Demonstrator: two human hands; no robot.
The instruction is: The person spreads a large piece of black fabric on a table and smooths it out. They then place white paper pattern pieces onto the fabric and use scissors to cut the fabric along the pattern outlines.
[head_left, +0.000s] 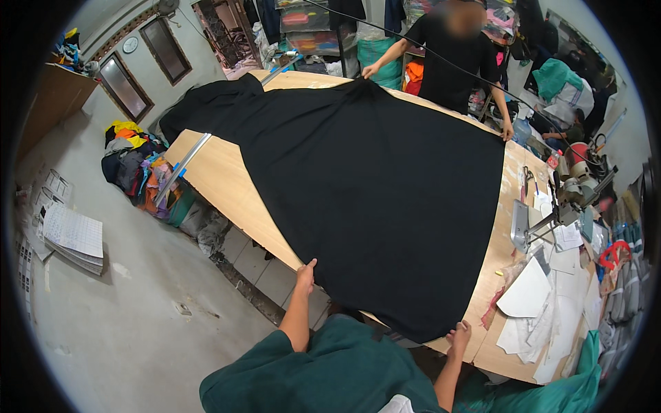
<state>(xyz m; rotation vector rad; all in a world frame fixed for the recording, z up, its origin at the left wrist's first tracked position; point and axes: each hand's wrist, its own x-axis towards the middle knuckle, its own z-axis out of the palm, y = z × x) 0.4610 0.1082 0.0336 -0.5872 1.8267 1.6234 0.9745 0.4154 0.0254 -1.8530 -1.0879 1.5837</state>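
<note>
A large black cloth (372, 206) is spread over the wooden table (200, 165), bunched at the far left and creased near the far edge. My left hand (306, 274) is closed on the cloth's near edge at the left. My right hand (460, 334) grips the near right corner beside the table's edge. Across the table, a co-worker (447, 76) in a black top holds the far edge with both hands, one near the middle, the other at the far right corner.
Metal rails (182, 165) cross the table's left end, beside piled colourful cloth (124, 165). A cutting machine (551, 213), scissors (525, 180) and paper pieces (523, 289) lie along the right side. Green fabric (537, 392) hangs at lower right. A cable crosses overhead.
</note>
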